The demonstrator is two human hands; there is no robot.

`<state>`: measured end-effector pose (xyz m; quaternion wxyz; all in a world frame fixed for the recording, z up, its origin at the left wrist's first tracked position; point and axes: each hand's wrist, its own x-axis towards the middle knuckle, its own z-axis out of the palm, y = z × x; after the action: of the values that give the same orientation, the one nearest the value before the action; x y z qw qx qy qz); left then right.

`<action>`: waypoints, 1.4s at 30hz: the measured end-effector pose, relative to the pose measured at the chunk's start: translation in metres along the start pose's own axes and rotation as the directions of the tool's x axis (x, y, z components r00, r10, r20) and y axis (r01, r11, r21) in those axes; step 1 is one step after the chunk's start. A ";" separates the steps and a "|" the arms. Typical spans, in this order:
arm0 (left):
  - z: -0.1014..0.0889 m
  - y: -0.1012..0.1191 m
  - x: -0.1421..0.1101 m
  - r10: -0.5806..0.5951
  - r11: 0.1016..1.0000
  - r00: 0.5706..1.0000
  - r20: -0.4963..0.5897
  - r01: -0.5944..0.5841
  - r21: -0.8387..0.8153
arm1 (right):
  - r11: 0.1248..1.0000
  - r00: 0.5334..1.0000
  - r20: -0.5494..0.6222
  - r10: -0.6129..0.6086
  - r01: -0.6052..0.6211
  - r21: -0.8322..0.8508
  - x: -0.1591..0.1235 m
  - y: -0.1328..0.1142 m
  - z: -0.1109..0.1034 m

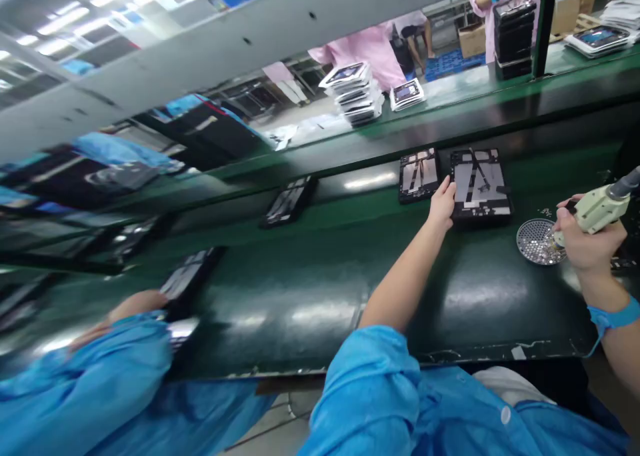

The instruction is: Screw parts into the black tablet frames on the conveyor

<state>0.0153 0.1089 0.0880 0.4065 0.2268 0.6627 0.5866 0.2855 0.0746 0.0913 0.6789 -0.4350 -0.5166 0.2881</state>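
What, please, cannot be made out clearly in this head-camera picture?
All in the head view:
Pale-green tool in the right hand: back end cut off by the right edge.
Small parts in the round dish: too small to identify.
Co-worker's hand at left: blurred.
Pink-clothed people: heads behind the grey beam or beyond the top edge.

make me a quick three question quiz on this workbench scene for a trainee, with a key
1. Which hand is gripping the pale green power tool?
2. True or false: a blue wristband is worn on the arm whose hand grips that tool.
3. Seen from the head camera, the round perforated dish is: a) left of, b) right of, c) on top of the larger open device.

Key: 1. The right hand. 2. True. 3. b.
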 end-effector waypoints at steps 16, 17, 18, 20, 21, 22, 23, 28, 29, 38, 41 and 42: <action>-0.111 -0.077 -0.152 0.401 0.467 0.834 0.380 -0.543 0.698 | 0.993 0.992 0.101 -0.074 0.065 0.095 0.002 -0.019 0.039; -0.108 -0.071 -0.154 0.438 0.347 0.752 0.492 -0.646 0.680 | 0.993 0.993 0.097 -0.074 0.064 0.098 0.002 -0.017 0.039; -0.103 -0.066 -0.156 0.438 0.246 0.661 0.609 -0.740 0.626 | 0.993 0.993 0.092 -0.070 0.060 0.100 0.002 -0.014 0.039; -0.089 -0.056 -0.160 0.353 0.089 0.484 0.801 -0.870 0.486 | 0.994 0.995 0.082 -0.054 0.046 0.094 0.002 -0.008 0.037; -0.079 -0.052 -0.162 0.290 0.029 0.421 0.860 -0.902 0.432 | 0.995 0.996 0.079 -0.045 0.037 0.092 0.002 -0.004 0.035; -0.070 -0.049 -0.163 0.228 -0.023 0.383 0.895 -0.917 0.399 | 0.996 0.996 0.078 -0.033 0.026 0.091 0.002 -0.001 0.034; -0.061 -0.047 -0.165 0.172 -0.067 0.368 0.914 -0.921 0.384 | 0.996 0.997 0.075 -0.024 0.017 0.089 0.002 0.001 0.033; -0.035 -0.041 -0.170 0.039 -0.183 0.428 0.903 -0.885 0.427 | 0.997 0.996 0.086 -0.034 0.028 0.070 0.001 0.008 0.030; -0.035 -0.040 -0.170 0.022 -0.187 0.436 0.900 -0.882 0.432 | 0.998 0.995 0.093 -0.036 0.030 0.064 0.001 0.008 0.029; -0.078 -0.038 -0.182 0.130 0.073 0.385 0.914 -0.923 0.378 | 1.000 0.991 0.131 -0.006 0.006 -0.002 -0.004 0.007 0.027; -0.095 -0.051 -0.191 0.219 0.147 0.331 0.918 -0.941 0.305 | 1.000 0.990 0.143 -0.001 0.003 -0.008 -0.003 0.007 0.026; -0.099 -0.057 -0.193 0.247 0.162 0.320 0.915 -0.944 0.287 | 1.000 0.989 0.145 0.003 -0.003 -0.002 -0.003 0.007 0.026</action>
<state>0.0548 -0.1120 0.0842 0.1489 0.8564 0.4613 0.1777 0.2599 0.0834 0.0857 0.6387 -0.4142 -0.5641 0.3198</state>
